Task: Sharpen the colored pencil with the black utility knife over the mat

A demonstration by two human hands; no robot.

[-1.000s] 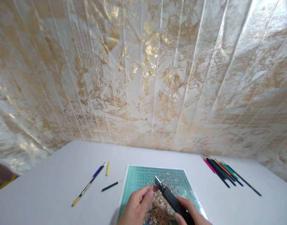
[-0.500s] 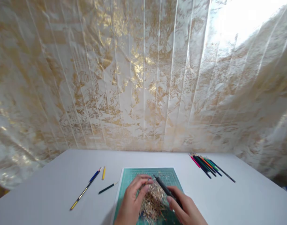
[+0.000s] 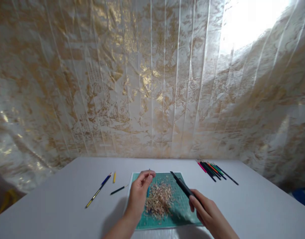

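My left hand [image 3: 140,189] pinches a blue pencil [image 3: 148,191], its bare wooden tip pointing up between thumb and fingers. In my right hand [image 3: 202,204] is a black utility knife [image 3: 184,188], the dark blade angled up and to the left. Knife and pencil are apart. Below and between the hands, a heap of wood shavings [image 3: 159,200] lies on a green cutting mat [image 3: 184,215]. Part of the pencil is hidden by my left fingers.
Left of the mat lie a short yellow pencil [image 3: 114,177], a dark green pencil [image 3: 119,190] and a long black-and-yellow pencil [image 3: 97,192] beside a blue one [image 3: 104,181]. Several coloured pencils [image 3: 211,171] are grouped at the back right of the white table [image 3: 70,179]. Behind hangs a shiny patterned sheet [image 3: 142,99].
My hands have moved apart, the knife going right, away from the pencil. The pencil now stands upright in my left hand. The shavings heap is more exposed, and the view has shifted slightly.
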